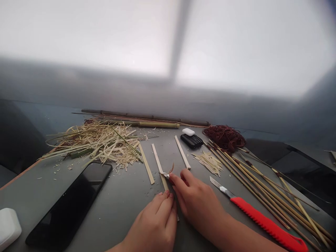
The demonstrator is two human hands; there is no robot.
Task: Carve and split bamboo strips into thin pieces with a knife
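Pale strip worked on the tabletop

The strip lies in the near middle, pointing away from the person. The left hand has its fingers pressed together over the strip's near part. The right hand, just beside it, pinches a small tool, mostly hidden, against the strip; a thin curl rises there. One loose strip lies to the left, another strip farther right. Right of the right hand rests a red-handled knife, near a spread of thin rods. Pale slivers lie beyond the knife. Far left sits a heap of shavings, with a black phone nearer.
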